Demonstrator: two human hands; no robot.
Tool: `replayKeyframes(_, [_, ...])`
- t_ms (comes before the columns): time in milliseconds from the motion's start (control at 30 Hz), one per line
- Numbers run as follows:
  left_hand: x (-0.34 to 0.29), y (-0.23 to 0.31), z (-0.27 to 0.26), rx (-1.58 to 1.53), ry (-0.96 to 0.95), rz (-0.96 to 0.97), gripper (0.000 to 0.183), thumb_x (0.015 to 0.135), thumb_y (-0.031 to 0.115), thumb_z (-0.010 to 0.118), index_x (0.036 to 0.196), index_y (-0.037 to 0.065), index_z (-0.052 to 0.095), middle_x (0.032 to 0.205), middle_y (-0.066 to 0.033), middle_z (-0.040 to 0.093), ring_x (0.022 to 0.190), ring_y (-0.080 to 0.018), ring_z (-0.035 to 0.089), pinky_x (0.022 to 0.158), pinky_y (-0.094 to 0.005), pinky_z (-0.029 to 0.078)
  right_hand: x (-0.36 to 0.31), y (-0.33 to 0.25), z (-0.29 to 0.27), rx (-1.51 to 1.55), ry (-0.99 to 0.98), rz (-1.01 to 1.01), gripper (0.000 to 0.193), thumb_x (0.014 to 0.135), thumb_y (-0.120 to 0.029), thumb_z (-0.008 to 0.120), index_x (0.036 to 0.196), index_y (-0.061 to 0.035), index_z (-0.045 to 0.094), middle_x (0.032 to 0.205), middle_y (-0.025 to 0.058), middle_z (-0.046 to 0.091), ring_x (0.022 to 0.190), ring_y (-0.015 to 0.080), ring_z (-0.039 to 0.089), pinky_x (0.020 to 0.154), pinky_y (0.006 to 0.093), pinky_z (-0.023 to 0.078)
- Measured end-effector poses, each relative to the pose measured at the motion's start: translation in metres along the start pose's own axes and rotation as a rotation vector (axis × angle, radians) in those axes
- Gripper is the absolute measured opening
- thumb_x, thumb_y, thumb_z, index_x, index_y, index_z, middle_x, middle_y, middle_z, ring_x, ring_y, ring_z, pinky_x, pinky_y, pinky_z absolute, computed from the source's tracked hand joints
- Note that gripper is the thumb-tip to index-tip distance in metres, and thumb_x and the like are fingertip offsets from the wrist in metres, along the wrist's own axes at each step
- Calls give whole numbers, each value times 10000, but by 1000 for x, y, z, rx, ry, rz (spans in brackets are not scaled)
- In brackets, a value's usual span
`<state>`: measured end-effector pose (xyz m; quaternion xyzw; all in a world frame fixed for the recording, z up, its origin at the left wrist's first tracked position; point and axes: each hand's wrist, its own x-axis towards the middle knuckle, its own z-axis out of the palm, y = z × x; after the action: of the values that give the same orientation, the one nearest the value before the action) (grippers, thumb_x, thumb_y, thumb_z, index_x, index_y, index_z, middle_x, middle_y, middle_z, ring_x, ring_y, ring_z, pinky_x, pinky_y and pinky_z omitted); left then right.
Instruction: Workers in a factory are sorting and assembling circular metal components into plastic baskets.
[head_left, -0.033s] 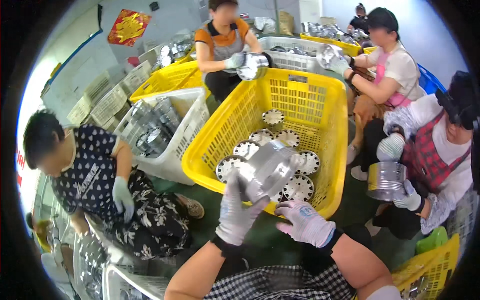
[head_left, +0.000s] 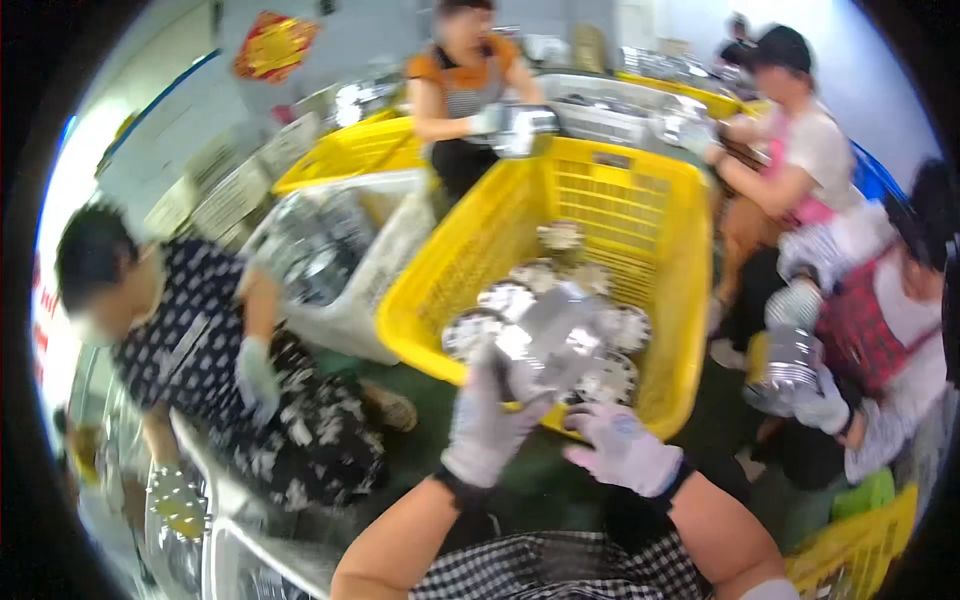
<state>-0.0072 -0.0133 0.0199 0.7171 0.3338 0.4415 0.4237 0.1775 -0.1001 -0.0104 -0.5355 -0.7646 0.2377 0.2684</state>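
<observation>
My gloved left grip (head_left: 482,428) is closed on the lower left of a shiny silver metal cylinder (head_left: 552,338), holding it over the yellow perforated crate (head_left: 688,300), above several round parts (head_left: 472,333). My gloved right grip (head_left: 628,450) is part-open just below it; I cannot tell whether it touches.

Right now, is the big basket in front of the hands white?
No, the big basket is yellow, and stands just beyond the right hand and the left hand, which holds a shiny metal part.
</observation>
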Motion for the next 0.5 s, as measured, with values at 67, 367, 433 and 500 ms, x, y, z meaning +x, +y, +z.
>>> replayKeyframes(67, [-5,13,-3,225,130,37,793,742,266,816,1347,-21,391,1173,-162,591,1097,-253,586,925,-360,483,-4,-5,-8,14,-63,38,402,854,-237,616,1187,-19,562,1078,181,599,1018,361,574,904,448,452])
replayKeyframes(367, [11,-9,10,-562,256,-458,738,874,384,701,1369,-52,371,1153,-159,618,970,-216,612,838,-308,513,-19,16,-10,-136,3,-117,312,827,-120,623,1101,25,584,1192,194,561,1137,359,515,999,424,392])
replayKeyframes(433, [13,-18,16,-581,303,-415,743,879,410,688,1374,-45,372,1156,-163,617,957,-217,611,810,-310,521,-18,20,-11,-128,14,-104,310,830,-120,620,1100,29,584,1191,191,563,1134,352,520,999,418,394])
replayKeyframes(500, [16,-21,16,-582,314,-379,724,870,406,698,1351,-44,396,1116,-149,621,901,-195,614,733,-297,529,-12,18,-14,-119,11,-72,309,829,-98,616,1107,32,583,1183,193,572,1128,340,532,1000,405,401])
